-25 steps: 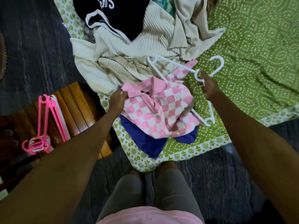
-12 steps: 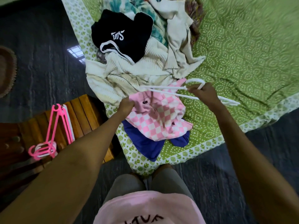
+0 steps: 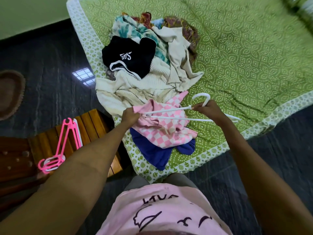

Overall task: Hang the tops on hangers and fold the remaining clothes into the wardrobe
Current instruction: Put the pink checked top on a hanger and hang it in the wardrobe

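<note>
A green patterned bedsheet [image 3: 237, 56] covers the bed over a dark floor. The left hand [image 3: 129, 115] pinches the collar of the pink checked top [image 3: 167, 129], lying at the sheet's near edge, while the right hand [image 3: 207, 109] grips the white hanger [image 3: 177, 114] at its neck. The top looks soft and light, best held open at the collar; the hanger looks stiff and thin.

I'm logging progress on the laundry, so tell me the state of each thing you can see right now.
Pink checked top: crumpled on bed, collar gripped by left hand.
White hanger: held at its neck by right hand, tip at collar.
Blue garment: under the top.
Pink hangers: lying unused.
Clothes pile: unfolded.
</note>
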{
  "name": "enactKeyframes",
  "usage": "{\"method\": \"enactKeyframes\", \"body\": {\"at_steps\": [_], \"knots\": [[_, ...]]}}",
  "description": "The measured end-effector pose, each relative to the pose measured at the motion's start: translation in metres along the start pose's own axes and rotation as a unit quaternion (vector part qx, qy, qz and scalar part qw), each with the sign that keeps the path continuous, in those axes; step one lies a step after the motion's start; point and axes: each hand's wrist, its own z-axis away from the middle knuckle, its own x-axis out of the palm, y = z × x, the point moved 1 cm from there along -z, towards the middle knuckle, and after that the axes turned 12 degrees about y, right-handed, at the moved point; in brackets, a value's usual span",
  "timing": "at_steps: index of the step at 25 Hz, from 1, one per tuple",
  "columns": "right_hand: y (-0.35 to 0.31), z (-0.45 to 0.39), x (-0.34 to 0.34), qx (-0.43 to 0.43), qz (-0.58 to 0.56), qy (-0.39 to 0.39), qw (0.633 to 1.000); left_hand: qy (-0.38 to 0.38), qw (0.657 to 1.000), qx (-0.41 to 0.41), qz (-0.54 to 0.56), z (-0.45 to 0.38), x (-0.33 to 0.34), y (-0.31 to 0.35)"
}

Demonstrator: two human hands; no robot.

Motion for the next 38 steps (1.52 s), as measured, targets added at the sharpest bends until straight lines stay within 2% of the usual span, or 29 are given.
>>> {"method": "enactKeyframes", "body": {"at_steps": [5, 11, 14, 17, 20, 23, 25, 28, 31, 33, 36, 37, 38], "knots": [[-0.018, -0.001, 0.008, -0.004, 0.016, -0.055, 0.998, -0.037, 0.997, 0.067, 0.005, 0.005, -0.007, 0.0], [-0.045, -0.01, 0.003, -0.031, 0.022, -0.081, 0.996, -0.061, 0.994, 0.088, 0.031, 0.007, -0.015, -0.006], [-0.055, -0.014, 0.019, -0.072, 0.064, -0.088, 0.991, -0.066, 0.991, 0.083, 0.084, 0.014, -0.014, 0.001], [-0.061, -0.018, 0.045, -0.123, 0.189, -0.096, 0.969, -0.063, 0.985, 0.103, 0.125, 0.023, -0.01, 0.016], [-0.07, -0.014, 0.061, -0.144, 0.28, -0.05, 0.948, -0.053, 0.982, 0.026, 0.179, 0.026, -0.003, 0.035], [-0.073, -0.013, 0.066, -0.127, 0.279, -0.051, 0.95, -0.056, 0.969, -0.07, 0.229, 0.025, 0.0, 0.035], [-0.069, -0.017, 0.062, -0.104, 0.269, -0.057, 0.956, -0.071, 0.969, -0.082, 0.221, 0.025, 0.001, 0.032], [-0.069, -0.026, 0.052, -0.06, 0.175, -0.035, 0.982, -0.106, 0.987, 0.019, 0.118, 0.026, -0.002, 0.038], [-0.073, -0.023, 0.053, -0.053, 0.095, -0.048, 0.993, -0.162, 0.976, 0.114, 0.088, 0.032, -0.003, 0.045], [-0.079, -0.016, 0.055, -0.07, 0.081, -0.054, 0.993, -0.135, 0.978, 0.149, 0.058, 0.038, -0.003, 0.044], [-0.097, -0.013, 0.052, -0.141, 0.104, -0.086, 0.981, 0.009, 0.988, 0.151, 0.022, 0.044, -0.01, 0.048], [-0.105, -0.014, 0.048, -0.165, 0.103, -0.08, 0.978, 0.031, 0.988, 0.147, 0.03, 0.044, -0.017, 0.056], [-0.11, -0.017, 0.044, -0.195, 0.093, -0.033, 0.976, 0.042, 0.987, 0.144, 0.048, 0.043, -0.024, 0.064]]}}
